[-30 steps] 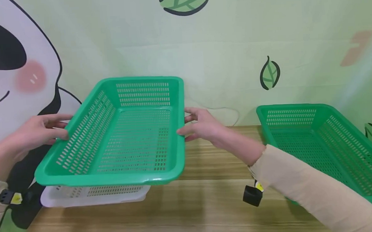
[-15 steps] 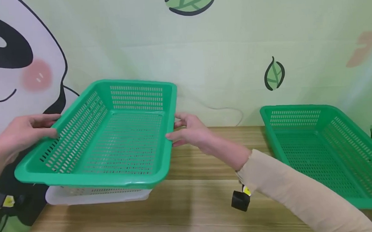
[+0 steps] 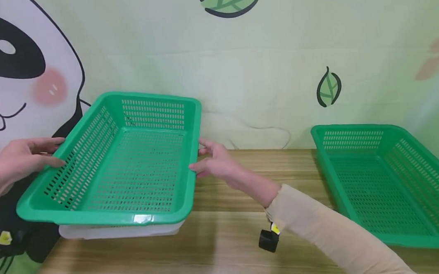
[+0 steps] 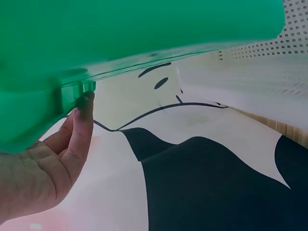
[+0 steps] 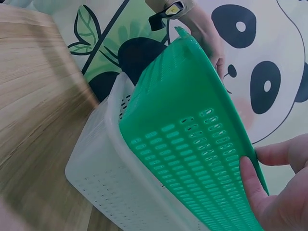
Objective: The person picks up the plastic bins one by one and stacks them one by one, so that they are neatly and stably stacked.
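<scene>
Between my two hands a green slotted plastic basket [image 3: 142,166] hangs tilted over a white basket [image 3: 124,230], which stands on the table and is mostly hidden from above. My left hand [image 3: 23,159] grips the green basket's left rim, thumb on top; from the left wrist view its fingers hook under that rim. On the opposite side my right hand [image 3: 217,162] pinches the right rim between thumb and fingers. In the right wrist view the green basket's lower end dips into the mouth of the white basket [image 5: 130,187], its right side higher. Nothing lies inside the green basket.
A second green basket [image 3: 379,195] stands on the wooden table [image 3: 225,252] at the right. Behind the table hangs a cloth backdrop [image 3: 260,68] printed with a panda and leaves. A thin cord [image 3: 263,128] runs along its foot.
Both hands have carried the green basket leftward over the white one, and it has turned slightly. Its near end now covers more of the white basket. The head view has shifted slightly.
</scene>
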{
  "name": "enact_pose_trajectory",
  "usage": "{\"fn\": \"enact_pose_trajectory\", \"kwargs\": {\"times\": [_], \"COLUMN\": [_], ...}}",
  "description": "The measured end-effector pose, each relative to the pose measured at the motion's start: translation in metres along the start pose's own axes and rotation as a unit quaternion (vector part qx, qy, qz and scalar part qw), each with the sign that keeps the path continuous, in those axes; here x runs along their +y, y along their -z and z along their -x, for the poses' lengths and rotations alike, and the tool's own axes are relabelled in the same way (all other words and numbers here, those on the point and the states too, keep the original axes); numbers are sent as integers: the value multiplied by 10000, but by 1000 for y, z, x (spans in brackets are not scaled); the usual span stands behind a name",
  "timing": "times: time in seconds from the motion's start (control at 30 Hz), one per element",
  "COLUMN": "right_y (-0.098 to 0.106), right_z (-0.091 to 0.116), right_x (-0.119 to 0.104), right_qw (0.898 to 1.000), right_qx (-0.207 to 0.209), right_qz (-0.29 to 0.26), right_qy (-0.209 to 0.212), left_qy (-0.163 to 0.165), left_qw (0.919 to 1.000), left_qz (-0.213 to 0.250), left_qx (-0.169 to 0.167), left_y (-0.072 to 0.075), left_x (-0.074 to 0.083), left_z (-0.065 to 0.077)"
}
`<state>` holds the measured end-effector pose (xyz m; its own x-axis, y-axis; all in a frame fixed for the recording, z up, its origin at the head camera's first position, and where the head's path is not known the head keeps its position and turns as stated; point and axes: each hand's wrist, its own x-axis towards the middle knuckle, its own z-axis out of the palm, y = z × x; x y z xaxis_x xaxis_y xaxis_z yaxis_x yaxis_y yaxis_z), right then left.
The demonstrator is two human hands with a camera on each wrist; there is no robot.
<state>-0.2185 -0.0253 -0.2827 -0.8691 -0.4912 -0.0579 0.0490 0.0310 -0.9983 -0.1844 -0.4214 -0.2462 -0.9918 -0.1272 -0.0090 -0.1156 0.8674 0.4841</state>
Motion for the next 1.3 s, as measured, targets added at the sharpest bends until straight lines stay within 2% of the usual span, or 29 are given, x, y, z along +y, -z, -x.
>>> {"fn": "enact_pose_trajectory", "kwargs": {"times": [0.2,0.3,0.33,0.37,0.53,0.6,0.67,0.8,0.87,1.0,1.13,1.3], "right_y": [-2,-3,-3,-3,-4,-4,-5,-4,-4,-3,-1,1], "right_z": [-6,-9,-9,-10,-13,-14,-14,-13,-11,-6,-1,-1], "right_x": [10,15,17,19,29,32,35,42,45,54,61,66], "right_qw": [9999,9998,9999,9999,9999,9999,9999,9999,10000,9999,9998,9996], "right_qx": [-103,-145,-137,-130,-114,-105,-83,-2,21,30,49,85], "right_qz": [-78,-92,-85,-83,-83,-93,-101,-99,-51,23,-44,-155], "right_qy": [24,36,38,40,19,-21,-55,-84,-82,-142,-172,-210], "left_qy": [-134,-155,-151,-191,-141,-132,-182,-332,-288,-343,-439,-319], "left_qw": [9999,9998,9997,9998,9985,9980,9970,9953,9958,9943,9917,9910], "left_qz": [-64,-123,-184,-38,117,111,191,349,360,393,476,573], "left_qx": [82,60,78,-76,-521,-610,-727,-842,-793,-926,-1111,-1166], "left_y": [-10,-18,-22,-24,-36,-40,-42,-42,-43,-45,-49,-56], "left_x": [-60,-85,-92,-96,-113,-113,-101,-61,-42,-16,-9,-10], "left_z": [-33,-47,-51,-54,-59,-56,-48,-22,-10,6,9,7]}}
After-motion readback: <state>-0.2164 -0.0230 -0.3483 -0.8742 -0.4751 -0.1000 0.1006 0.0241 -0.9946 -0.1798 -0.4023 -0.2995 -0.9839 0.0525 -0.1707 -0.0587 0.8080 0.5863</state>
